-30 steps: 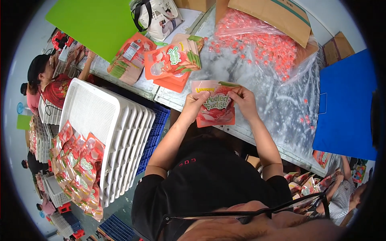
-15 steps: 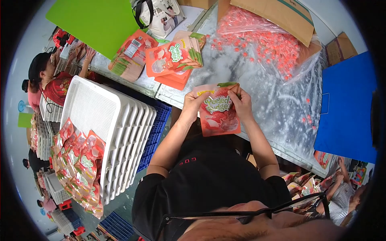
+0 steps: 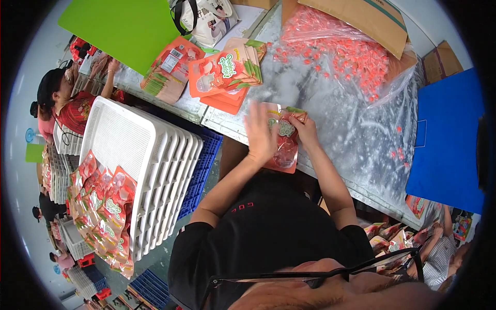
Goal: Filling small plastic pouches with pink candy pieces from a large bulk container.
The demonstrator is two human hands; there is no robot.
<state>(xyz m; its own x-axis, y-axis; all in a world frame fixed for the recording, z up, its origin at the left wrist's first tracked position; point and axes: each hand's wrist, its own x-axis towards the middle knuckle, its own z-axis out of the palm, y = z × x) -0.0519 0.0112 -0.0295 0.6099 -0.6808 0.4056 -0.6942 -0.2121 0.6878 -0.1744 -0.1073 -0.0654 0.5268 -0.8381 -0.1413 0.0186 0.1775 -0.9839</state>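
Note:
A red candy pouch [image 3: 285,154] with a clear window hangs in front of me at the table's near edge. My right hand [image 3: 306,132] pinches its upper right corner between thumb and fingers. My left hand [image 3: 262,135] is open, its fingers stretched up and slightly blurred, in front of the pouch's left side. Whether the left palm touches the pouch, I cannot tell. Just beyond lies a fanned stack of flat pouches [image 3: 217,72], with another pile of flat pouches [image 3: 171,64] to its left.
Small red wrapped candies [image 3: 356,64] fill a clear bag in a cardboard box [image 3: 361,20]; some lie loose. Stacked white trays [image 3: 124,121] stand left, filled pouches [image 3: 106,217] on top. A blue panel [image 3: 444,144] is at right. Co-workers sit left and lower right.
My left hand has let go of the pouch's upper left edge and opened out. The right hand keeps its grip, and the pouch has turned somewhat.

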